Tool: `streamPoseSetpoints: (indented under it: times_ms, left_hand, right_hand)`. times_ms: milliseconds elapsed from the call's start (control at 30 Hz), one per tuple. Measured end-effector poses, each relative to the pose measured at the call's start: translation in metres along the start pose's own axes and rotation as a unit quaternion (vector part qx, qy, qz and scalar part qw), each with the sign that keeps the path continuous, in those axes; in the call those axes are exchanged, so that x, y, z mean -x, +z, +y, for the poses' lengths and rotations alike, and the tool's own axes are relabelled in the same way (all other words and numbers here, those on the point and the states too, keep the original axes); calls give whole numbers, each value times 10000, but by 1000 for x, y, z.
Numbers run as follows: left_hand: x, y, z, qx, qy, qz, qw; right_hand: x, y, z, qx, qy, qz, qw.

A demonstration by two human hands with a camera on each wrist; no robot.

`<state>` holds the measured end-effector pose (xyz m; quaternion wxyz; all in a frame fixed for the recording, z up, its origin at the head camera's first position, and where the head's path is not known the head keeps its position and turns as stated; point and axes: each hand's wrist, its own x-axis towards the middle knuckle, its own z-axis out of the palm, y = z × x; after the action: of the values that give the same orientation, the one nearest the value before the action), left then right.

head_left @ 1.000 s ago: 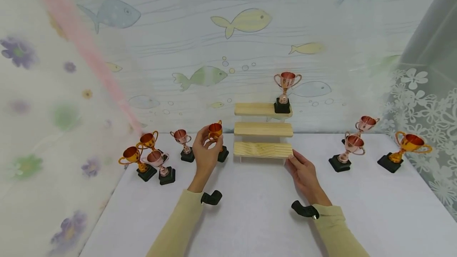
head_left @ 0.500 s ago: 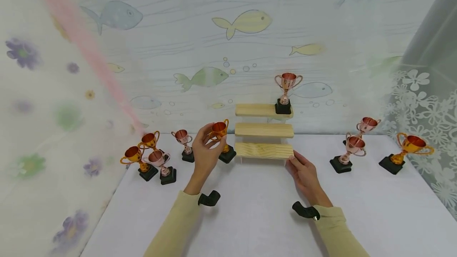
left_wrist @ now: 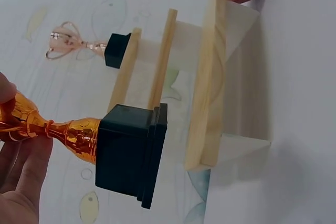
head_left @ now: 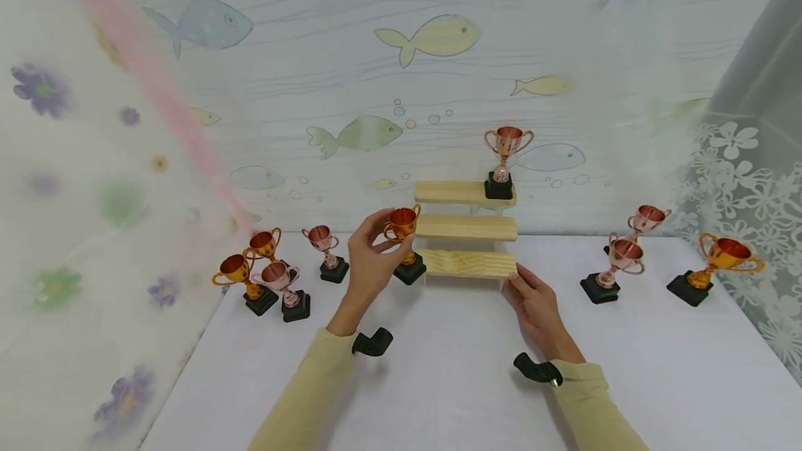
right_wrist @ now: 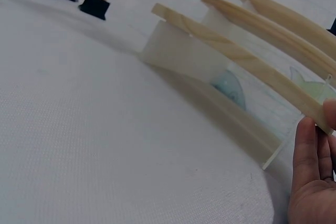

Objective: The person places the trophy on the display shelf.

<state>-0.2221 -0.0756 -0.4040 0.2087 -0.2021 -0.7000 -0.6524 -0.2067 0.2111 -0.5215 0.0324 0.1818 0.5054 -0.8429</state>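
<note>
My left hand (head_left: 368,259) holds a small gold trophy cup (head_left: 403,221) by its bowl, off the table. Its black base (left_wrist: 131,148) is lifted and sits close to the left end of a three-step wooden display stand (head_left: 466,264). With thumb above and fingers below, my right hand (head_left: 535,305) pinches the right end of the lowest step; the right wrist view shows those fingers (right_wrist: 307,156) under the board. A rose-gold trophy (head_left: 508,141) stands upright on the right end of the top step. The middle and lowest steps carry nothing.
At the left of the white table (head_left: 438,381) stand several trophies, including a gold one (head_left: 234,270) and a pink one (head_left: 322,239). To the right are two pink trophies, the nearer one (head_left: 625,254) overlapping the other, and a gold trophy (head_left: 727,254). A fish-patterned cloth (head_left: 351,75) hangs behind.
My left hand has carried the gold trophy rightward, up to the stand's left end. My right hand has stayed at the lowest step.
</note>
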Motion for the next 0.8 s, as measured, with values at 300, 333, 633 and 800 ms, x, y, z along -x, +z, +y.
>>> streamPoseSetpoints:
  times_ms: [300,333,633,800]
  left_hand:
    - [-20,19,-17,74,82,-407,9991]
    - [-22,22,-15,115,123,-475,9987]
    - [-44,43,-10,317,141,-990,9945]
    - [-60,52,-13,460,48,-1219,9915]
  right_hand:
    - [1,0,-2,-140,-4,4,9999]
    - [2,0,-2,-131,-10,-13,9999]
    - [2,-1,-1,-73,28,-23,10000]
    - [2,0,0,-59,33,-20,10000]
